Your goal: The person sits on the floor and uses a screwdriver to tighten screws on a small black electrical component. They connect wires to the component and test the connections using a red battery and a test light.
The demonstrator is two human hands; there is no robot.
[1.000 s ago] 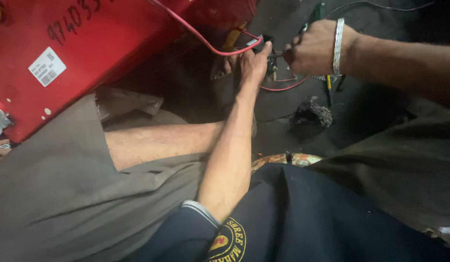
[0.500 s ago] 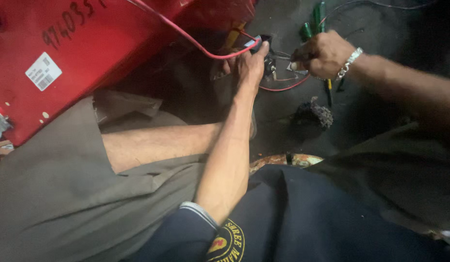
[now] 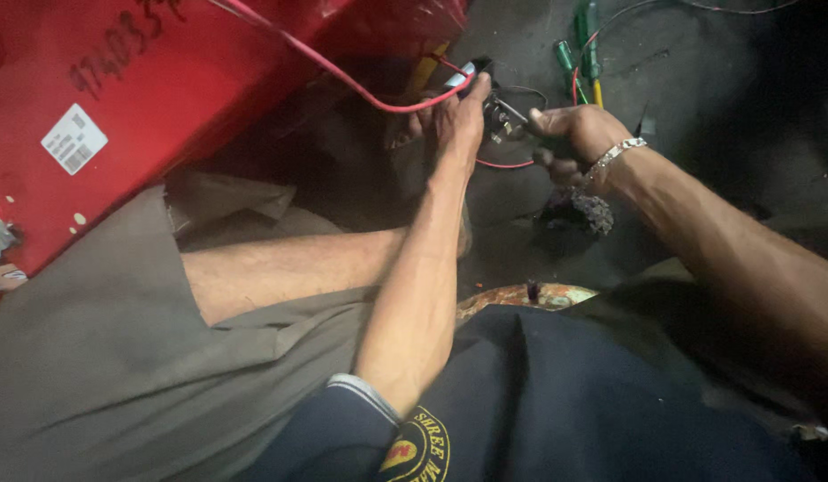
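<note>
My left hand (image 3: 458,120) pinches the thin red wire (image 3: 342,78) and small dark metal connector (image 3: 501,116), which sits just right of that grip, while my right hand (image 3: 570,143), fist closed around a slim tool, points leftward at it.

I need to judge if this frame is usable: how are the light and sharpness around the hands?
Head view: dim overall, the floor at upper right nearly black; the red panel is brightest, with slight glare; the left hand and right hand show soft, the small part between them too dark to identify; the red wire reads clearly.
</note>
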